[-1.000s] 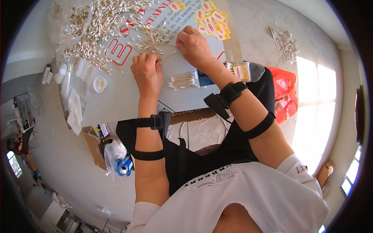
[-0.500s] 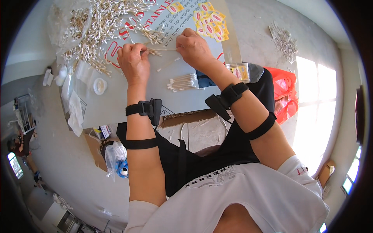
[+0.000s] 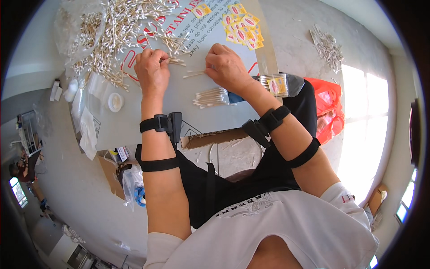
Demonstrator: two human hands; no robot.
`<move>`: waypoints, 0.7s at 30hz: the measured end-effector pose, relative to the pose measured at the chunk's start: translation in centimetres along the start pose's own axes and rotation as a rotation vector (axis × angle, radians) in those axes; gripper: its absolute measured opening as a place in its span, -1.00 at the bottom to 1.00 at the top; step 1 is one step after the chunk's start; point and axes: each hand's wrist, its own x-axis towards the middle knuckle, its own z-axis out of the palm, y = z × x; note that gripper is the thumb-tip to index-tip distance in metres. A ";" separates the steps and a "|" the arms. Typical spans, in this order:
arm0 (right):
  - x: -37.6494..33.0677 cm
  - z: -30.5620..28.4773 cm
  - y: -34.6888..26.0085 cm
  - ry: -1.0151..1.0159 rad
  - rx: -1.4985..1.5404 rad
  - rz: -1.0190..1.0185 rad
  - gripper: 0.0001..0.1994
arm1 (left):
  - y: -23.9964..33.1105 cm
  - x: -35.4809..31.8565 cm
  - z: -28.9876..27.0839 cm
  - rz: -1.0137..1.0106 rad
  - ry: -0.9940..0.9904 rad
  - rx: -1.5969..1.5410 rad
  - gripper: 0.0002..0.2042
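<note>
The left hand point(image 3: 152, 67) pinches a few cotton swabs point(image 3: 175, 61) on the grey table point(image 3: 148, 121). The right hand point(image 3: 226, 65) curls over two loose swabs point(image 3: 193, 74); whether it grips them I cannot tell. A neat bundle point(image 3: 210, 97) lies just below, a big heap point(image 3: 116, 40) and yellow packets point(image 3: 242, 24) beyond.

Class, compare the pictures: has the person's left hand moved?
Yes. The left hand went up the table, away from the neat swab bundle, toward the loose swab pile.
</note>
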 end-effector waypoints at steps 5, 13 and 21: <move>0.1 -0.7 -0.6 -0.063 0.088 0.073 -0.89 | -0.2 -0.1 -0.3 0.031 0.027 0.019 -0.83; 3.7 3.0 -2.3 0.101 -0.005 -0.053 -0.91 | 0.4 0.1 -0.5 -0.008 0.074 0.039 -0.82; 3.7 1.0 -0.6 -0.162 -0.091 -0.145 -0.95 | 0.7 -0.4 -0.9 0.080 -0.052 0.068 -0.80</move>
